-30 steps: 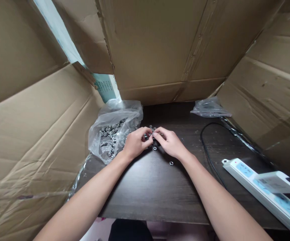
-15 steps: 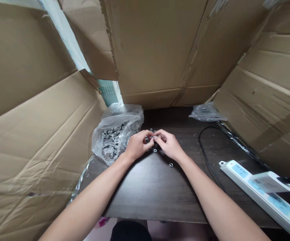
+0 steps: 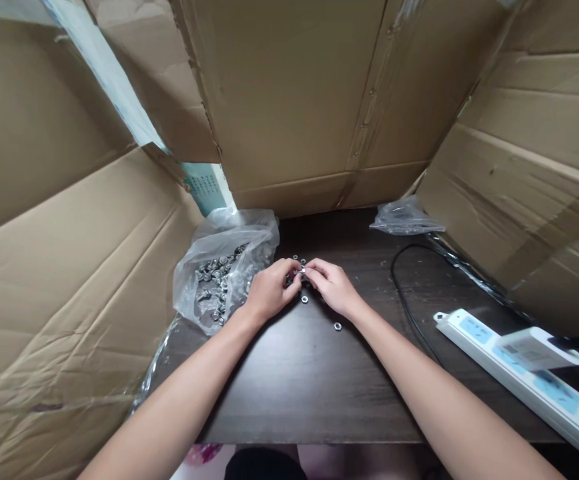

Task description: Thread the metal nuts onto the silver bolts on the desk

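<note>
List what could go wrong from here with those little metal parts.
The small metal piece at the fingertips of the right hand could slip and drop onto the table. The stray nut lies close to the right forearm, which might brush it away. The open plastic bag lies beside the left hand; a nudge could spill its metal fasteners.

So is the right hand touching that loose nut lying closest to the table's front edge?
Apart. The head view shows a strip of dark tabletop between the right hand and that nut.
</note>
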Tool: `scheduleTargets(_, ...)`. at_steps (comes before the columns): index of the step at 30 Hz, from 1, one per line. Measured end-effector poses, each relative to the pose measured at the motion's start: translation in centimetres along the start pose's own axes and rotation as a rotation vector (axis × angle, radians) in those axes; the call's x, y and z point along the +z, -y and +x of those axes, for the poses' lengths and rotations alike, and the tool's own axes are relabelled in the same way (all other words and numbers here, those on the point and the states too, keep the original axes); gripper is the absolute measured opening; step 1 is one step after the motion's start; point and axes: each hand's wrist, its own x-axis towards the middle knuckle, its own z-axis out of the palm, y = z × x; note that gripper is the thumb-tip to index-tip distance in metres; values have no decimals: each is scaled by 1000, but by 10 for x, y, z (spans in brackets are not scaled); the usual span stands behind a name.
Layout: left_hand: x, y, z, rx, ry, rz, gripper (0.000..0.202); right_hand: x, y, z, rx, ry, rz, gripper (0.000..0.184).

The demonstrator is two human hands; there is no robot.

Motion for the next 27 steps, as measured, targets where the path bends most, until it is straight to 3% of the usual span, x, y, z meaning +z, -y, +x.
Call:
scheduleTargets(13, 0, -1, 2, -65, -2, -108, 10, -4, 0, 2, 13, 55, -12, 29)
scheduleTargets(20, 1, 0, 3, -57, -14, -123, 10, -3, -3, 2, 64, 46, -4, 28)
scheduleTargets(27, 2, 1, 2, -28, -12, -115, 9, -4, 0, 2, 28, 48, -51, 32)
